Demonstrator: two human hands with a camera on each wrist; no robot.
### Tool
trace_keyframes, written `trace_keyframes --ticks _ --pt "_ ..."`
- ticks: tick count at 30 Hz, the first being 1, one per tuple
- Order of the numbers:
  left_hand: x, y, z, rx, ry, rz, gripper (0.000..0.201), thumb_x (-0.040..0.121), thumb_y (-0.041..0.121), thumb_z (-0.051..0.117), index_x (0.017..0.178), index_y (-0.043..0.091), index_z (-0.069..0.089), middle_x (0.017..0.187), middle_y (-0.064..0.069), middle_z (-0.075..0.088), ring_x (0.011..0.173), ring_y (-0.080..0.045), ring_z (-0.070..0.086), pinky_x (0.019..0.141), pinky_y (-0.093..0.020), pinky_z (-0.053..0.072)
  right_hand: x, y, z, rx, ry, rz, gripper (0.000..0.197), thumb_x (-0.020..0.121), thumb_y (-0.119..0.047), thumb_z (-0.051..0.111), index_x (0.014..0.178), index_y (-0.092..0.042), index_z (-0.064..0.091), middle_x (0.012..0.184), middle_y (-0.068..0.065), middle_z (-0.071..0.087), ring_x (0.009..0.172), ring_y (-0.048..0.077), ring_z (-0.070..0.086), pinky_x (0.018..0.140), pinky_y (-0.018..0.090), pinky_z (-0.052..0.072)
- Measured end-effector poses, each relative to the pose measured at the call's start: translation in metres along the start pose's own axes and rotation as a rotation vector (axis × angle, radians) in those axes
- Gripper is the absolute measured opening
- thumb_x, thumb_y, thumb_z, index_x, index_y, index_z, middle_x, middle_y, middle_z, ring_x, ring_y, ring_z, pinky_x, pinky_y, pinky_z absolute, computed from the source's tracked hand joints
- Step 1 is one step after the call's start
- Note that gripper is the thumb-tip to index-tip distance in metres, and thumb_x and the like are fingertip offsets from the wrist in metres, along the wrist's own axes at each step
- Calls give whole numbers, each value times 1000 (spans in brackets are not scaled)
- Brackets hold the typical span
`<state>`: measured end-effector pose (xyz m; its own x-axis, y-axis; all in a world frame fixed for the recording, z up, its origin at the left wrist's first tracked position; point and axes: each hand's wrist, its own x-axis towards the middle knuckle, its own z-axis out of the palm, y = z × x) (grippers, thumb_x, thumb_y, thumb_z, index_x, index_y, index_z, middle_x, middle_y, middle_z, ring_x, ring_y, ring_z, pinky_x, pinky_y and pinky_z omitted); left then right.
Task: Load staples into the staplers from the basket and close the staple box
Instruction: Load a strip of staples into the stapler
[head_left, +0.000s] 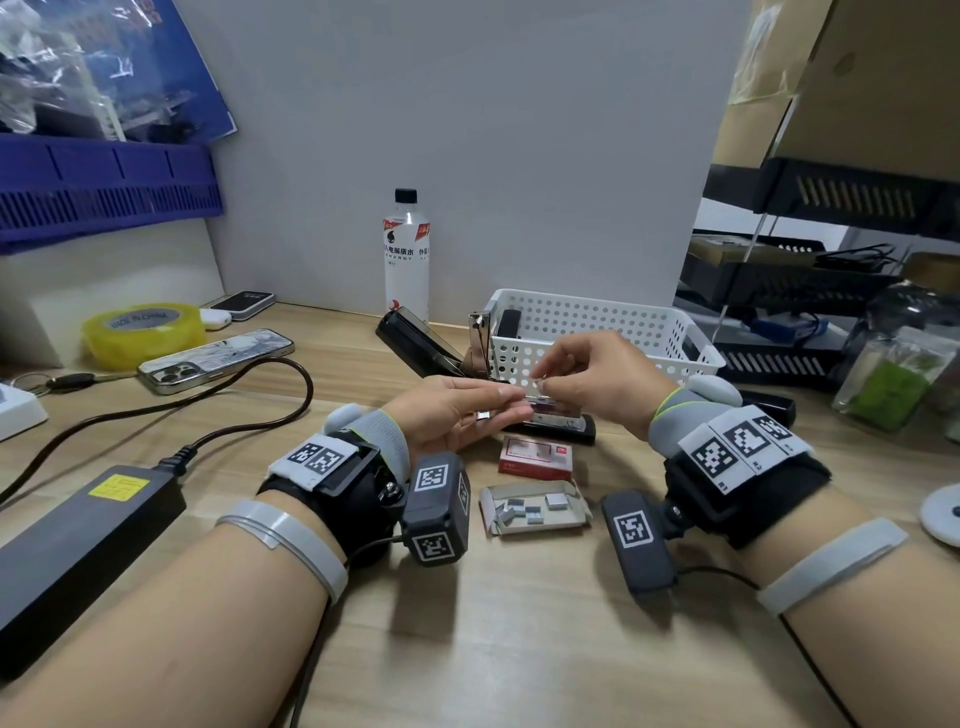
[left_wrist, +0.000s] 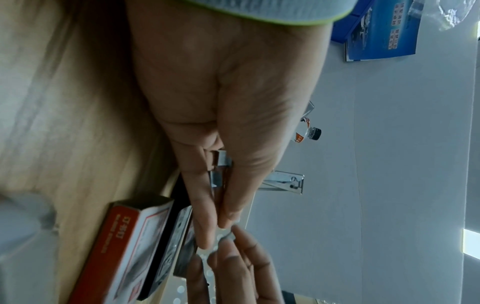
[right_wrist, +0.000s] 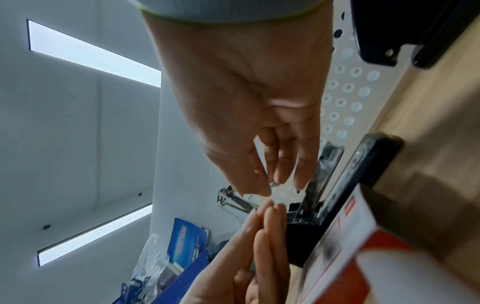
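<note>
both hands (head_left: 452, 410) (head_left: 597, 382) pinch what looks like a staple strip (head_left: 537, 387) together — fingertips touching — above the open stapler (head_left: 556, 423).

White basket (head_left: 597, 317) with round holes, red-and-white staple box (head_left: 536, 456), black stapler (head_left: 563, 427) (silver inside), yellow tape roll (head_left: 143, 332).

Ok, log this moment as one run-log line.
left hand: pinches staples | right hand: pinches staples | stapler: open below | box: open
</note>
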<state>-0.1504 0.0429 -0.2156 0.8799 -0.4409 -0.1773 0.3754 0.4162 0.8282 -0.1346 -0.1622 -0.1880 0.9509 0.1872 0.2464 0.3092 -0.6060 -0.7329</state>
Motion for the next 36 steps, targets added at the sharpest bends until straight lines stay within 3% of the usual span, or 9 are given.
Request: trace_keyframes --ticks 4,9,14,23,29,36 --pt "-4 1 0 22 -27 -14 28 93 -7 53 118 -17 58 119 -35 63 111 -38 66 93 -33 54 2 11 -10 -125 -23 32 11 82 -16 77 89 -23 81 80 -7 77 78 9 69 82 28 56" --pt "-5 1 0 0 -56 -47 33 94 -14 36 121 -18 54 120 -36 62 114 -41 64 96 -35 53 3 20 -8 -141 -70 66 12 80 -19 79 89 -26 82 81 -8 78 86 12 72 84 30 56" --pt "-6 1 2 -28 -45 -57 35 93 -16 32 121 -19 53 118 -38 62 114 -43 63 97 -37 51 3 22 -7 -59 -62 47 12 81 -11 79 87 -21 81 72 -9 75 72 6 67 69 20 49" --pt "-5 1 3 -18 -56 -65 41 90 -18 25 122 -19 52 122 -39 59 118 -45 59 101 -39 47 2 24 -6 -44 -75 45 13 80 -7 80 87 -18 80 70 -9 71 63 -1 61 64 16 45" --pt "-5 1 2 -10 -59 -76 42 89 -18 25 121 -19 53 123 -38 59 120 -45 58 105 -38 44 2 24 -7 -43 -84 58 15 80 -8 80 89 -20 80 79 -2 76 73 9 65 77 29 54" --pt "-5 1 3 4 -63 -68 40 91 -17 26 119 -18 54 121 -38 60 117 -44 61 100 -39 49 4 23 -8 -72 -118 76 15 80 -12 80 85 -26 80 75 -6 76 78 13 69 85 38 57"
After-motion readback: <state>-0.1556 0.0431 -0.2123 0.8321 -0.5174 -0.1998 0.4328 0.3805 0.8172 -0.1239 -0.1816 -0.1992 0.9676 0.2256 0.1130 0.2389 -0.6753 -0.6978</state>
